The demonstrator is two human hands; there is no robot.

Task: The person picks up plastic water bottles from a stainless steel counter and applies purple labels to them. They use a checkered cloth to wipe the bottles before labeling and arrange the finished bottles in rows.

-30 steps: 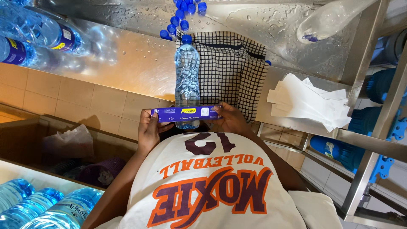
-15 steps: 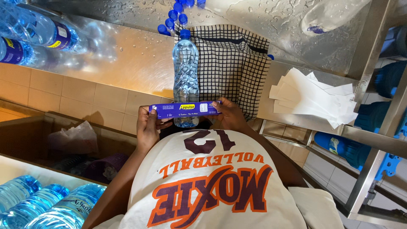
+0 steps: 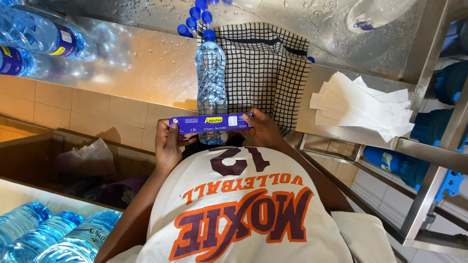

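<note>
Fingers of both hands pinch the ends of a purple label strip (image 3: 210, 123), stretching it flat and level just in front of a clear water bottle (image 3: 210, 87). The left hand (image 3: 168, 146) grips the strip's left end with thumb on the front; the right hand (image 3: 263, 129) closes on the right end, so neither hand is free. The bottle lies on its side on the wet steel table (image 3: 141, 73), blue cap pointing away from the person, its lower body half on a black-and-white checked cloth (image 3: 273, 63). It carries no label that I can see, and the strip crosses its near end without wrapping it.

By my judgement the step in hand is lining the label up against the bare bottle. The next move would call for keeping the strip taut and square to the bottle's body, pressing its middle down first, then rolling both ends around evenly; water drops on the table could spoil the stick.

Loose blue caps (image 3: 192, 19) sit beyond the bottle, white paper strips (image 3: 360, 104) lie to the right, and labelled bottles (image 3: 39, 41) rest at far left.
</note>
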